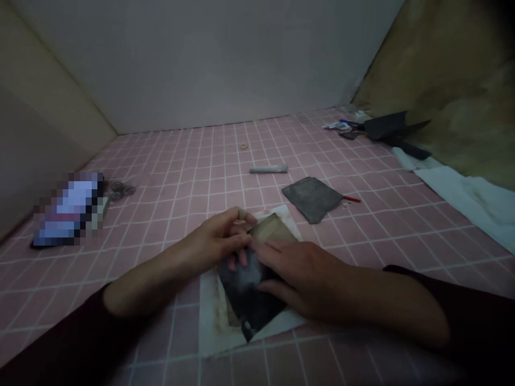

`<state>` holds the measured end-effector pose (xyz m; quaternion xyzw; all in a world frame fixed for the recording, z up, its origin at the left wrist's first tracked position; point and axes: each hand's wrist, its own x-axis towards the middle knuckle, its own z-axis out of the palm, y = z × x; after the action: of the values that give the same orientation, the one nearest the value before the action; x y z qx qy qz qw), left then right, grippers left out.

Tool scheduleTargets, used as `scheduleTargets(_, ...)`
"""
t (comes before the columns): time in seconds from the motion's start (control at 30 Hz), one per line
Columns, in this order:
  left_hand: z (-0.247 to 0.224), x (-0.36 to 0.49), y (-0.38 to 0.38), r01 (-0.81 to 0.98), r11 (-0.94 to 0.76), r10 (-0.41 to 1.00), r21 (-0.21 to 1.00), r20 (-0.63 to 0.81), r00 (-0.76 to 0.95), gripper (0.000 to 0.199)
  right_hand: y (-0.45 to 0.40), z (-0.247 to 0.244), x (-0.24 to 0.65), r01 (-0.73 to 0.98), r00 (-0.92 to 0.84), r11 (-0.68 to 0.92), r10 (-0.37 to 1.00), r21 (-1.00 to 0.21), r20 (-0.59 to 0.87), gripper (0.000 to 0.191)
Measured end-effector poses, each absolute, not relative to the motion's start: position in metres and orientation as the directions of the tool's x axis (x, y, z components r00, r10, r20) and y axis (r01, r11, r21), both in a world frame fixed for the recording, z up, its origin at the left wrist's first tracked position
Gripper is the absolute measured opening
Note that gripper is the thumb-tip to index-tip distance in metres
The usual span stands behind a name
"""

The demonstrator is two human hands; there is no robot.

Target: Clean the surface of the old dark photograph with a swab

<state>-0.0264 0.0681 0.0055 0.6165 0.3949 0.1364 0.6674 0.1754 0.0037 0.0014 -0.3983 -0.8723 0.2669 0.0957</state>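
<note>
Packet [337, 126] lettering unreadable; hands [219, 241] [301, 279] on sheet [243, 292].

Site: small walled nook, apparently domestic; exact room cannot be told. Base is a pink tile surface [382, 241] with white grout, as in a home bathroom. Grey wall [209, 64] rises behind the pink tile surface; stained tan wall [442, 80] stands at its right. White cloth [462, 193] lies along its right edge.
</note>
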Motion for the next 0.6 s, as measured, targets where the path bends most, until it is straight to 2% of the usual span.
scheduleTargets(0.07, 0.0069, -0.0275, 0.0685, 0.311, 0.195, 0.642, 0.930, -0.360, 0.677, 0.022, 0.0045, 0.0012, 0.1748, 0.644, -0.667, 0.541, 0.743, -0.540, -0.051, 0.034)
scheduleTargets(0.17, 0.0125, -0.0319, 0.0669, 0.470, 0.268, 0.460, 0.841, -0.540, 0.705, 0.021, 0.0053, 0.0007, 0.1741, 0.633, -0.679, 0.557, 0.733, -0.538, -0.039, 0.020)
scheduleTargets(0.23, 0.0131, -0.0329, 0.0665, 0.466, 0.269, 0.472, 0.843, -0.537, 0.699, 0.023, 0.0052, 0.0001, 0.1739, 0.631, -0.679, 0.559, 0.734, -0.538, -0.033, 0.017)
scheduleTargets(0.33, 0.0074, -0.0306, 0.0685, 0.345, 0.222, 0.599, 0.912, -0.407, 0.690, 0.031, 0.0048, -0.0006, 0.1742, 0.638, -0.669, 0.545, 0.742, -0.544, -0.040, 0.027)
scheduleTargets(0.4, 0.0047, -0.0302, 0.0697, 0.300, 0.203, 0.619, 0.932, -0.360, 0.698, 0.032, 0.0047, -0.0007, 0.1747, 0.632, -0.671, 0.545, 0.741, -0.551, -0.036, 0.034)
scheduleTargets(0.47, 0.0060, -0.0323, 0.0695, 0.328, 0.239, 0.572, 0.914, -0.406, 0.713, 0.028, 0.0047, -0.0002, 0.1751, 0.621, -0.678, 0.557, 0.735, -0.551, -0.021, 0.033)
scheduleTargets(0.53, 0.0096, -0.0352, 0.0684, 0.424, 0.288, 0.463, 0.859, -0.512, 0.723, 0.024, 0.0048, 0.0004, 0.1754, 0.612, -0.686, 0.574, 0.728, -0.544, -0.003, 0.026)
scheduleTargets(0.6, 0.0111, -0.0359, 0.0678, 0.461, 0.294, 0.427, 0.837, -0.546, 0.721, 0.024, 0.0049, 0.0009, 0.1754, 0.615, -0.685, 0.576, 0.729, -0.539, -0.004, 0.021)
